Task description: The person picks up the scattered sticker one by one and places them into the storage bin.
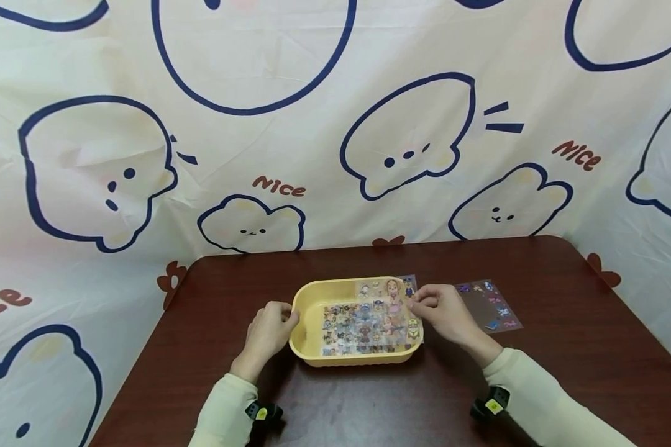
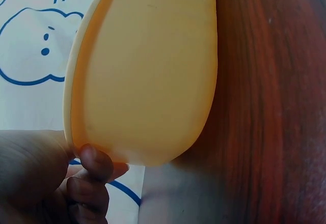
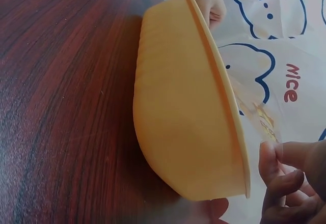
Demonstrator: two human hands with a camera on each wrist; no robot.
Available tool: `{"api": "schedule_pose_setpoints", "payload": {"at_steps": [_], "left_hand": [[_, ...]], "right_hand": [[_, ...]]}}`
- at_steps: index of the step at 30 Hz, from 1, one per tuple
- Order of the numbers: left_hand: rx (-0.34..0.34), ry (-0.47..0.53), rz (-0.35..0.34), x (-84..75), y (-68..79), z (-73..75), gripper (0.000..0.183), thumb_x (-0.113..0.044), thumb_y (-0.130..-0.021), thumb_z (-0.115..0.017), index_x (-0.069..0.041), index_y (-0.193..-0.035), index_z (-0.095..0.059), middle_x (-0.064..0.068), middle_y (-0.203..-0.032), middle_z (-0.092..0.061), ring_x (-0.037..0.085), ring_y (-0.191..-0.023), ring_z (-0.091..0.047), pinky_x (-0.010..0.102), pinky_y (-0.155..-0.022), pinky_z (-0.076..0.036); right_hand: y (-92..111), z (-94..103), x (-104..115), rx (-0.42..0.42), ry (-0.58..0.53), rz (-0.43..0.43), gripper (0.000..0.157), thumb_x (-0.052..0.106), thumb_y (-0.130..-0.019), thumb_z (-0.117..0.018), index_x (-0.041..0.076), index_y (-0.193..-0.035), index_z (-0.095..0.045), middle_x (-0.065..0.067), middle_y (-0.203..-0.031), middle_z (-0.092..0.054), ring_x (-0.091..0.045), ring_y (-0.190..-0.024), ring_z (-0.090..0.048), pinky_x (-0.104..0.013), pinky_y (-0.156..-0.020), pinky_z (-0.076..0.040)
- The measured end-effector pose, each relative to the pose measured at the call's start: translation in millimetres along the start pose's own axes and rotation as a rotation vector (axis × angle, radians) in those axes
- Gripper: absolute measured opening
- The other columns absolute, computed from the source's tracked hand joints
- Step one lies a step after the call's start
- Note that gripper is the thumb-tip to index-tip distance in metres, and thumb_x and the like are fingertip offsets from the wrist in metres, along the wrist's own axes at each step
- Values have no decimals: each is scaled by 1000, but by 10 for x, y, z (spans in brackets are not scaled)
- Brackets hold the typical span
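A yellow plastic tray [image 1: 310, 313] stands on the dark table, with clear sheets of cartoon stickers [image 1: 346, 326] in it. My left hand [image 1: 267, 332] grips the tray's left end, thumb and fingers at the rim in the left wrist view. Over the tray's right end, my right hand [image 1: 444, 313] pinches the edge of a clear sticker sheet [image 3: 264, 121] between thumb and finger. That sheet is raised above the rim in the right wrist view. How many sheets overlap in the tray, I cannot tell.
Right of the tray, another clear sheet [image 1: 489, 305] with small colourful stickers lies flat on the brown wooden table [image 1: 565, 347]. A corner of a sheet [image 1: 409, 282] shows past the tray's back right rim. A cartoon-printed cloth [image 1: 324, 143] hangs behind the table.
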State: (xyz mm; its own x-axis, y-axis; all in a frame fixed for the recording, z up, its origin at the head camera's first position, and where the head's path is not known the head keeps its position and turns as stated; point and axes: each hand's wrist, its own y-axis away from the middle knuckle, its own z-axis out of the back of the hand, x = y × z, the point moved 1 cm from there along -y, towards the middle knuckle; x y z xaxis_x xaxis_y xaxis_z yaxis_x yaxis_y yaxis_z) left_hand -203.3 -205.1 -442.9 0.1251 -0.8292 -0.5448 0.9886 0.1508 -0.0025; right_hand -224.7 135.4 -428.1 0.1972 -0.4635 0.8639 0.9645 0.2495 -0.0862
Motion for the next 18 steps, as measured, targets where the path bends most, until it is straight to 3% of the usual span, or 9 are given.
{"api": "schedule_pose_setpoints", "payload": {"at_steps": [4,9,18], "left_hand": [[-8,-4,-3,1,1,3,33,-27,-95,-64,-3,-114,-75,8,-97,-78,18,-81,-71,44,-74,-55],[-9,-6,-4,8,10,11,32,-26,-95,-63,-2,-114,-75,8,-97,-78,19,-83,-72,45,-75,-55],[-7,-1,-1,-4,11,2,33,-26,-95,-63,-1,-115,-74,8,-97,-78,19,-82,-71,44,-75,-55]], "right_hand": [[-14,-48,34,-2,4,-14,11,9,-95,-68,-1,-91,-69,-11,-79,-76,-14,-65,-61,-26,-52,-40],[-36,-127,51,5,0,-10,10,8,-94,-68,0,-89,-68,-13,-78,-76,-13,-66,-65,-25,-54,-43],[-43,-231,89,-2,29,4,8,10,-93,-71,3,-89,-70,-9,-69,-74,-25,-58,-63,-24,-48,-37]]}}
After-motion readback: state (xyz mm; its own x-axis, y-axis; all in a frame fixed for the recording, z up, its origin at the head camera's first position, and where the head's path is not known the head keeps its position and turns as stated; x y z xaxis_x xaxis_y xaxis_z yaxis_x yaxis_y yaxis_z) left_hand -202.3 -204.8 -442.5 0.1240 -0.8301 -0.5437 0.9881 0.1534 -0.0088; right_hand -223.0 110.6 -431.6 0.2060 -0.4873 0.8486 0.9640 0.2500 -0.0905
